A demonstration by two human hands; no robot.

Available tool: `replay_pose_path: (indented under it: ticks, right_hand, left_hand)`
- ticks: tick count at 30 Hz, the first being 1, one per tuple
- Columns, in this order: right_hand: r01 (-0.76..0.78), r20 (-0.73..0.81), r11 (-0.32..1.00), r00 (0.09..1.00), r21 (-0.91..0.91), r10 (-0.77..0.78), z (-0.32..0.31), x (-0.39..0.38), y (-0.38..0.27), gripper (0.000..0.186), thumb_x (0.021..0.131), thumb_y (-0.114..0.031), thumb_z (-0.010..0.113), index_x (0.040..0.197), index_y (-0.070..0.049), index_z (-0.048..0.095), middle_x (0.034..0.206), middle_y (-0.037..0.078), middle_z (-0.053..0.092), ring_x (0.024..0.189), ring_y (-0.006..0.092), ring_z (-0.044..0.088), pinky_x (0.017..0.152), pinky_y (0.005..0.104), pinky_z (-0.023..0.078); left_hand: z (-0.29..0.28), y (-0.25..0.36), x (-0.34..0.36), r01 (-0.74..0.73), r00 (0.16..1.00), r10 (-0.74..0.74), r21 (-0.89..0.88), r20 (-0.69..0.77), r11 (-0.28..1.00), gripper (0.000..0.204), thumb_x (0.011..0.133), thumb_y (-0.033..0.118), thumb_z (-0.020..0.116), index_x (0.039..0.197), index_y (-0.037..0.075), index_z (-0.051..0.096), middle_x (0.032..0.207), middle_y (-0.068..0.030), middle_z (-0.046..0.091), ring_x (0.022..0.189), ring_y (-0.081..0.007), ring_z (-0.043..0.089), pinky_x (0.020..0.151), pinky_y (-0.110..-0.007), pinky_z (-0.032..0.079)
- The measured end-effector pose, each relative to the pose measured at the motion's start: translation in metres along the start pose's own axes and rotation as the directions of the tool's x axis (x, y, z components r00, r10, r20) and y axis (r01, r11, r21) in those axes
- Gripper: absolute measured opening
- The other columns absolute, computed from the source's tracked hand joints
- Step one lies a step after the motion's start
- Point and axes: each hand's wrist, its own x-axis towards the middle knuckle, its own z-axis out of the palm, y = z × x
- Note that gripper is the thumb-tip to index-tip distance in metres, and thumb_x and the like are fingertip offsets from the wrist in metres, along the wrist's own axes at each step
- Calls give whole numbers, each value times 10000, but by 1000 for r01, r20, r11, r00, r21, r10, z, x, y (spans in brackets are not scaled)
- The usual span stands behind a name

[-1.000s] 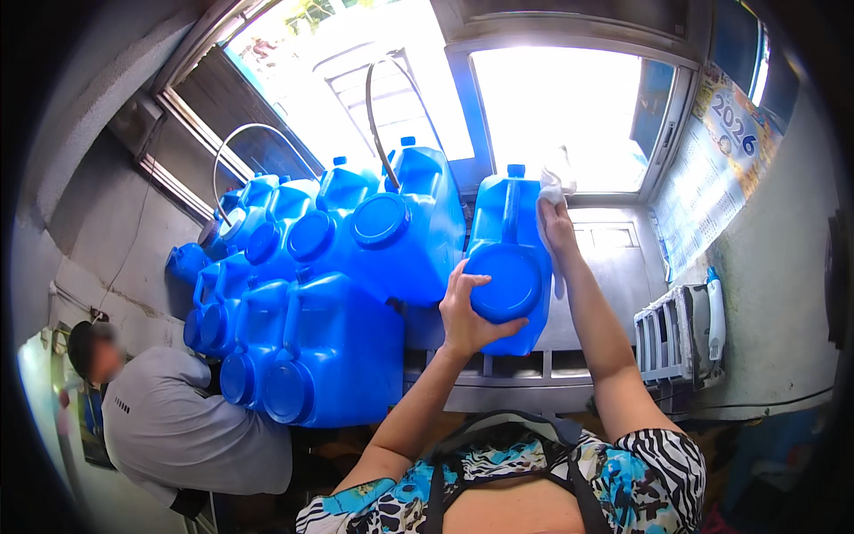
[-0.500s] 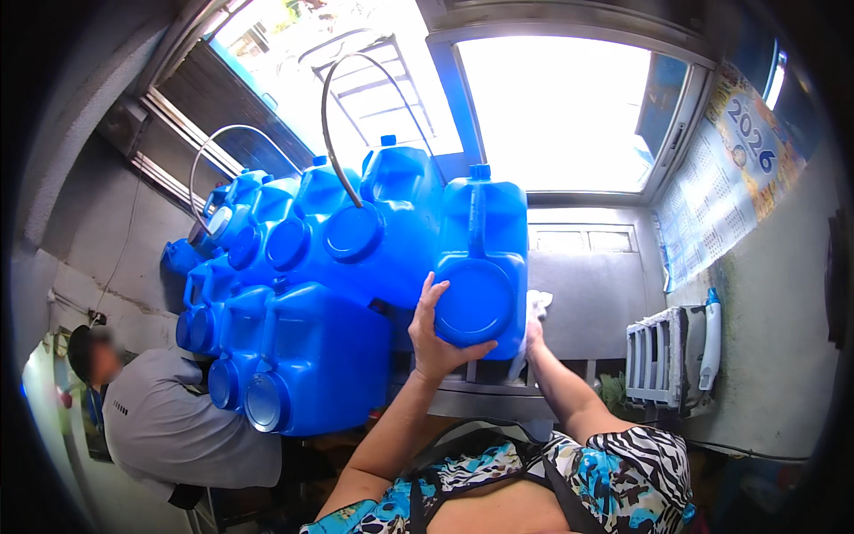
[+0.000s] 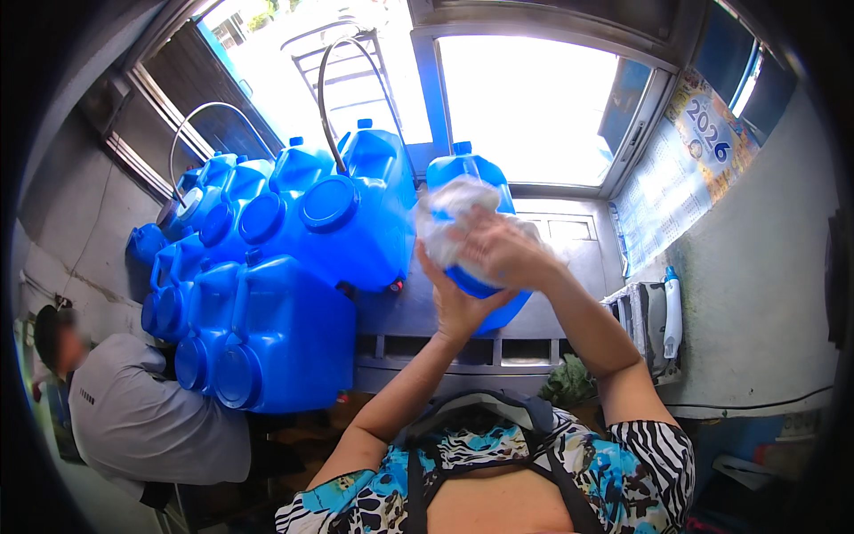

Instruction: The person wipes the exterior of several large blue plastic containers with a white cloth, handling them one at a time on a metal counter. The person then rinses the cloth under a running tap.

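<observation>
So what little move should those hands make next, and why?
I'd probably draw the white cloth down over the lower edge of the blue jug's round lid: the right hand has it over the jug's front, that edge is uncovered, and the left hand is cupped there.

from my remote seat i see a grey metal bench [image 3: 574,262] reaching beyond and right of the grip, its slotted front ledge [image 3: 500,372] on the near side. 1 blue jug [image 3: 489,173] stands on it at the left hand [image 3: 458,310]; 1 larger-looking jug [image 3: 378,227] stands just left of the grip. farther left, i can't tell what carries the nearer jugs [image 3: 302,329].
</observation>
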Motion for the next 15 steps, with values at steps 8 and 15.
replay_pose_path:
  ticks: [8,15]
  right_hand:
    - [-285,-317,902,866,324,387,-14,26,23,545,1034,-498,533,1321,-49,644,1319,201,655,1239,340,619,1043,416,478]
    - [-548,0,762,812,345,584,4,29,33,671,1028,-604,427,1458,-103,547,1465,208,547,1392,378,482,1162,457,352]
  left_hand:
    - [-10,-25,-16,191,982,-191,26,-1,981,1152,842,558,765,1620,90,56,1632,-204,112,1484,-368,232,1211,-466,249]
    - [-17,-164,-55,765,643,-765,7,19,643,717,990,519,545,1473,2,435,1540,-257,287,1394,-379,331,1138,-496,299]
